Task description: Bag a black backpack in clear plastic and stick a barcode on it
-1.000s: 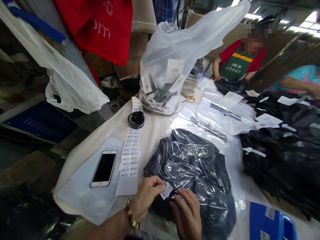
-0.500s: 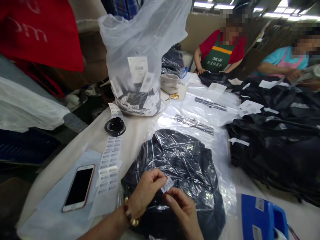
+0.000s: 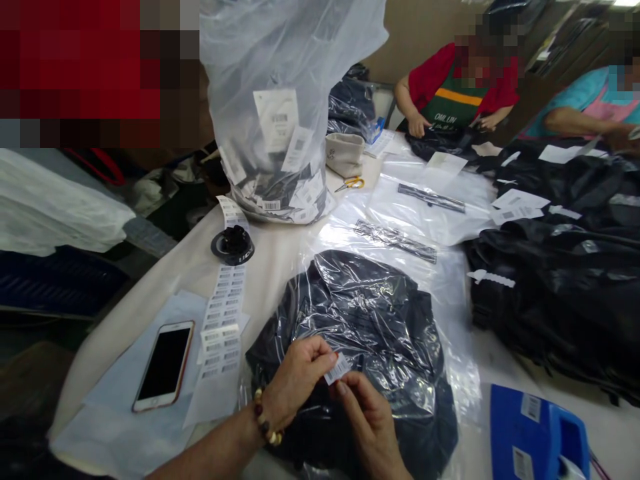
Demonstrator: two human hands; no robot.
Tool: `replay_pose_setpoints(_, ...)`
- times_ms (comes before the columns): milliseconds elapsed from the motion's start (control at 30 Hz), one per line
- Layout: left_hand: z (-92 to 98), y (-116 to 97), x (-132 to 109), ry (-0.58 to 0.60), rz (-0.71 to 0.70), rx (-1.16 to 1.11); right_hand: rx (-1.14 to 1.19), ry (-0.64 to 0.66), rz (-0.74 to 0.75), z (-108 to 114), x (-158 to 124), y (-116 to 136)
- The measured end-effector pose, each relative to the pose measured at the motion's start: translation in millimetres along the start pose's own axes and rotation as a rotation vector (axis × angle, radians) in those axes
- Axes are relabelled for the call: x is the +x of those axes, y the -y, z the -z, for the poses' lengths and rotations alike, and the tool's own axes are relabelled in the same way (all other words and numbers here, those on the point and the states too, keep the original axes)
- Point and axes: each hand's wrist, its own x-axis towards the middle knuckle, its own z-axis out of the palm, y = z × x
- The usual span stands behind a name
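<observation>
White barcode label (image 3: 338, 369) is gripped at its left edge by the left hand (image 3: 300, 381), which wears a bracelet of dark and pale beads (image 3: 265, 417). The right hand (image 3: 373, 427) curls up just below the label, though it cannot be told whether its fingers touch it. Both hands are over the lower part of a dark garment in a clear plastic bag (image 3: 380, 320), which lies on the white-covered surface (image 3: 273, 267).

To the left of the hands, a strip of barcode stickers (image 3: 223, 313) runs down over a pale sheet of paper (image 3: 135, 407), beside a smartphone (image 3: 164, 365) lying face up. Above the strip sits a black tape roll (image 3: 233, 245). At upper centre stands a large clear bag of tagged items (image 3: 273, 157), with a beige fabric pouch (image 3: 344, 153) and orange-handled scissors (image 3: 350, 183) to its right. More clear bags (image 3: 430, 213) spread across the middle, and a heap of black bagged garments (image 3: 555, 280) fills the right side. A blue plastic box (image 3: 535, 433) sits at lower right. Two co-workers, one in a green apron (image 3: 463, 93) and one in a teal top (image 3: 585, 100), work across the surface at upper right.
</observation>
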Motion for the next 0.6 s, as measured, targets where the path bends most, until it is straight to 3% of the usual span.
replay_pose_setpoints(600, 5.3, 10.7, -1.8, -0.028, -0.03, 0.167, -0.274, 0.045, 0.042, -4.1, 0.0, -1.3)
